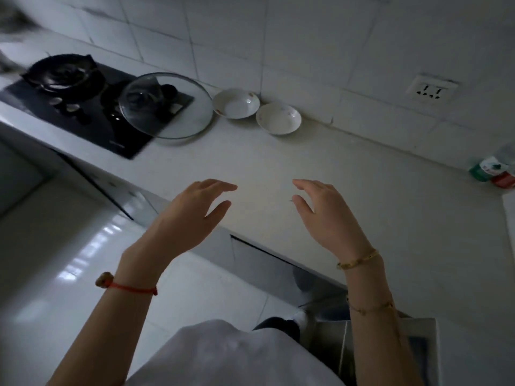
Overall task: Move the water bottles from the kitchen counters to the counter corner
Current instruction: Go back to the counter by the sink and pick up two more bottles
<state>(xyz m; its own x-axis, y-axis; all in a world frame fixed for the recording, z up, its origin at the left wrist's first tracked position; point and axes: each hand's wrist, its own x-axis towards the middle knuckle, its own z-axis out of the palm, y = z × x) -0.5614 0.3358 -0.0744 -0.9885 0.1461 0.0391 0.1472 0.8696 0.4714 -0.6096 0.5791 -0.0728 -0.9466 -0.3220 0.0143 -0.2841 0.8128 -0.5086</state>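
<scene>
White square tiles cover the kitchen walls (278, 37), which meet at a corner behind a pale L-shaped desk (348, 196). Glossy white floor (69, 260) fills the lower left of the view, throwing back soft patches of light. Set into the desk on the left is a black glass stove (92, 118) with a dark wok (62, 72) sitting on its far burner. A round glass lid (167, 105) lies partly on the stove's right edge and partly on the desk. Just right of it, in the desk corner, sit two white bowls: the nearer-to-the-lid bowl (236, 103) touching the lid's rim, and the second bowl (278, 118) just beside the first. A white wall socket (431, 91) is fixed on the right-hand wall.

Both arms reach forward over the desk's front edge. The left hand (189, 215) is open and empty, fingers loosely curved, palm turned inward toward the other. The right hand (326, 215) mirrors it, open, holding nothing. A red cord (131, 288) circles the left wrist; a gold bracelet (358, 259) circles the right.

At the far right edge of the view, on the desk against the wall and well apart from both hands, stand the water bottles (494, 169), blurred and cut off, with green and red labels showing.
</scene>
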